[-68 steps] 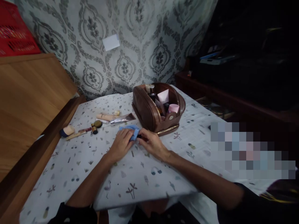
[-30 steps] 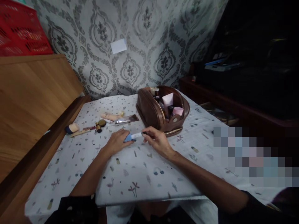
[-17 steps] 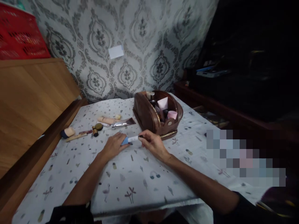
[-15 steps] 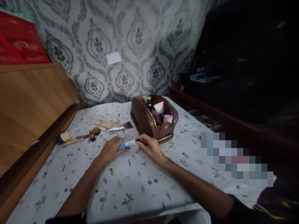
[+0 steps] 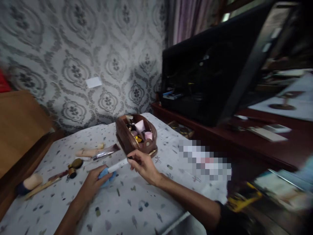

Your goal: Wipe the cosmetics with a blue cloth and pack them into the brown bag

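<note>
My left hand is closed around a crumpled light-blue cloth, which wraps the lower end of a slim white tube. At the tube's dark tip, my right hand pinches with thumb and fingers. The tube slants up to the right between both hands, above the patterned white sheet. Just behind my right hand stands an open brown leather cosmetic bag with pink and dark containers inside.
Left on the sheet lie a silver tube, a beige tube, a small dark-and-gold bottle, a round olive lid and a makeup brush. A wooden panel borders the left; a black television stands right.
The view has swung to the right. More of the white tube now shows between my hands, and they are farther apart. More of the blue cloth is visible below my left hand.
</note>
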The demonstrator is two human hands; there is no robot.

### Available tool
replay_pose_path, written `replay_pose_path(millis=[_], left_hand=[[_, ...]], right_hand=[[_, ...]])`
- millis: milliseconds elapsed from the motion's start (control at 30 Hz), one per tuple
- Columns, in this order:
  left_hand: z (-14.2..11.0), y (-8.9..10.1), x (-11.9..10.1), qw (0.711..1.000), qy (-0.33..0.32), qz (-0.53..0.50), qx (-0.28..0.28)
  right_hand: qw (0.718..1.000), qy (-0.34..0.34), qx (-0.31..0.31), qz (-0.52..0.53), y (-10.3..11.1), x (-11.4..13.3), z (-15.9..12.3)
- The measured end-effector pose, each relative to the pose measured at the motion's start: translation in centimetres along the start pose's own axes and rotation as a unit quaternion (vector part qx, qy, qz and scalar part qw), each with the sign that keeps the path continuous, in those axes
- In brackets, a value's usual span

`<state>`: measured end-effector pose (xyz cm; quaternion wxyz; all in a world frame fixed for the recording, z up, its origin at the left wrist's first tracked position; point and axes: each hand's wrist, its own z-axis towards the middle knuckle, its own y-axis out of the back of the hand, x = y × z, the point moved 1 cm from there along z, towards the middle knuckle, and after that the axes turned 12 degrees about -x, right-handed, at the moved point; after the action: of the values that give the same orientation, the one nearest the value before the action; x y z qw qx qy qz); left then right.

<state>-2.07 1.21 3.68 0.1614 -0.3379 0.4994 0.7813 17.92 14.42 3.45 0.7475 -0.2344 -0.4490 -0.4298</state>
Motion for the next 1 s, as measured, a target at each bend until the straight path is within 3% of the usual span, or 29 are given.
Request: replay_pose_path(millis=[200, 433, 733, 867, 1000], left_hand=[[0.9, -0.2, -0.5, 0.998, -0.033, 0.046, 0.018], [2.4, -0.2, -4.0, 0.991, -0.104, 0.085, 0.015], [3.0, -1.1, -4.4, 0.995, -0.024, -0.091, 0.037], [3.9, -1.1, -7.0, 0.993, -0.051, -0.099, 0.035], [5.6, -1.0, -10.8, 0.986, -0.161, -0.052, 0.016]], right_hand=[[0.999, -0.044, -0.014, 0.024, 1.5, 1.3, -0.8], [0.999, -0.021, -0.038, 0.019, 3.3, 1.8, -0.9], [0.997, -0.02, -0.065, 0.018, 4.6, 2.4, -0.5], [0.996, -0.023, -0.074, 0.038, 5.6, 3.0, -0.2], [0.993, -0.011, -0.112, 0.043, 7.3, 4.1, 0.6]])
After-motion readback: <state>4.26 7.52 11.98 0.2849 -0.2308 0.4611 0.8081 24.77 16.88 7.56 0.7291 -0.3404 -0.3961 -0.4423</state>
